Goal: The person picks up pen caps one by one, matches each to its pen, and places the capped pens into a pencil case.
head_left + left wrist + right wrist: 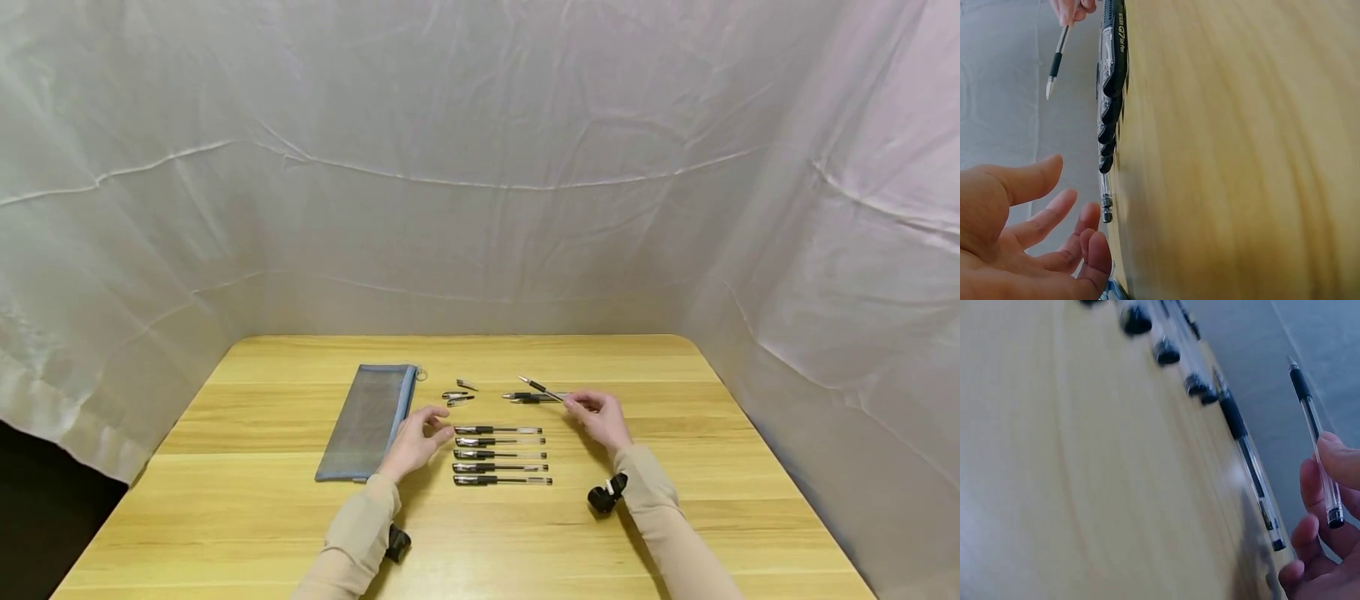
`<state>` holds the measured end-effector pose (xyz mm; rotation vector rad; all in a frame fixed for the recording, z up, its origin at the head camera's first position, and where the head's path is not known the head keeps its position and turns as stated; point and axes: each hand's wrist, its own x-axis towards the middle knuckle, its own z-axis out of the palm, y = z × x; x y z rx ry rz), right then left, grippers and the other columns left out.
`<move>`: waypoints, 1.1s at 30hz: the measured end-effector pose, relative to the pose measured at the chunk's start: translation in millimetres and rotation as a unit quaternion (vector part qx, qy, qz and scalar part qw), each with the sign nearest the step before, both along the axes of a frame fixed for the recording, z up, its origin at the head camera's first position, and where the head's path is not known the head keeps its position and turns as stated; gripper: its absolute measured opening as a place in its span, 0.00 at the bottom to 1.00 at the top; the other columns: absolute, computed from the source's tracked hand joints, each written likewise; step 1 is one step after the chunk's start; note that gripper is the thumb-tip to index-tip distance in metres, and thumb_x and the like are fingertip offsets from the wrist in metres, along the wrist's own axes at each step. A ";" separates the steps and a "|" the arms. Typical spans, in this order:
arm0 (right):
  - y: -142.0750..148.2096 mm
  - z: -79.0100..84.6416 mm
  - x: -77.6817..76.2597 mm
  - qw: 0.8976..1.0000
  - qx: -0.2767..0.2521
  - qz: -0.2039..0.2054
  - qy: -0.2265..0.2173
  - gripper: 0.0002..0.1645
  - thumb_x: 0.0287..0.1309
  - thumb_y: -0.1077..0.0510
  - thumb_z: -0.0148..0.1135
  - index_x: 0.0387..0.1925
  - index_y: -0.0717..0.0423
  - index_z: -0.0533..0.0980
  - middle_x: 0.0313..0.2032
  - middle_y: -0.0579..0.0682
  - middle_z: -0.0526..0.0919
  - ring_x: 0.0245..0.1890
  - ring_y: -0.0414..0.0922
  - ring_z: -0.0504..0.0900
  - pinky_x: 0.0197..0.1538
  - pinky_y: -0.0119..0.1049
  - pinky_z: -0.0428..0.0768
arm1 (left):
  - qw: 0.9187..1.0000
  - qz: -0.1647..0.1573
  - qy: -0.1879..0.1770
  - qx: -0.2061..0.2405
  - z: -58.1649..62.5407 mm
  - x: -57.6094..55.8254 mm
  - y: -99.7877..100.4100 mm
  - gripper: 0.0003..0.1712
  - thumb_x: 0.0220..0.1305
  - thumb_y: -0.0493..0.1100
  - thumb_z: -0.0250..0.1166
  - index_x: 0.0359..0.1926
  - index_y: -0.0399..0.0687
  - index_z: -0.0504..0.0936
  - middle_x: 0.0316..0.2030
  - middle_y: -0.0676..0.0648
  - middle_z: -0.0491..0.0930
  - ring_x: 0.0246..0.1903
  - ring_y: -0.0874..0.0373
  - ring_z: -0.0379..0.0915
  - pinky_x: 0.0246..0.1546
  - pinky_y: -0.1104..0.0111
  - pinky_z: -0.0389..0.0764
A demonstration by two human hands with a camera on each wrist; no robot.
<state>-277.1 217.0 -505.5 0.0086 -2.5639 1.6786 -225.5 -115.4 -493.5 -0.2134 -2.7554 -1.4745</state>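
Note:
Between thumb and fingers, my right hand (pixel 600 418) pinches an uncapped gel pen (pixel 1313 419) near its rear end, tip raised and pointing away to the left. Below it, more uncapped pens (pixel 528 398) lie on the table; one uncapped pen (pixel 1247 459) shows clearly in the right wrist view. My left hand (pixel 414 442) holds nothing, its fingers loosely bent beside the cap ends of a column of capped gel pens (pixel 498 455). Loose pen caps (pixel 456 395) lie just beyond that hand.
A blue-grey mesh zip pouch (pixel 363 421) lies flat at the left, partly behind my left hand, with a ring at its zip end. The wooden table (pixel 712 517) ends at hanging pale cloth (pixel 480 242) at the back and sides.

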 end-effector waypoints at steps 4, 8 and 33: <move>1.5 -1.6 5.2 0.993 -0.112 -0.006 -0.042 0.20 0.62 0.61 0.69 0.51 0.71 0.80 0.33 0.42 0.88 0.30 0.35 0.81 0.35 0.26 0.80 | 1.000 0.013 -0.003 0.015 -0.2 -3.5 0.0 0.18 0.67 0.37 0.66 0.56 0.36 0.79 0.41 0.40 0.80 0.39 0.52 0.74 0.40 0.64 0.76; 3.8 -5.1 8.1 0.972 -0.226 0.011 -0.067 0.15 0.60 0.67 0.67 0.48 0.71 0.80 0.30 0.47 0.88 0.27 0.39 0.84 0.34 0.29 0.85 | 0.999 0.028 0.009 0.027 -0.8 -8.9 0.5 0.18 0.68 0.36 0.65 0.56 0.34 0.79 0.39 0.39 0.80 0.36 0.54 0.74 0.37 0.66 0.75; -2.5 -8.8 28.4 0.920 -0.381 0.017 -0.087 0.12 0.60 0.73 0.64 0.43 0.61 0.85 0.35 0.50 0.90 0.37 0.44 0.90 0.48 0.35 0.88 | 0.995 0.064 0.011 -0.076 -2.0 -53.9 7.3 0.15 0.64 0.40 0.69 0.49 0.37 0.83 0.40 0.40 0.83 0.44 0.46 0.77 0.50 0.53 0.79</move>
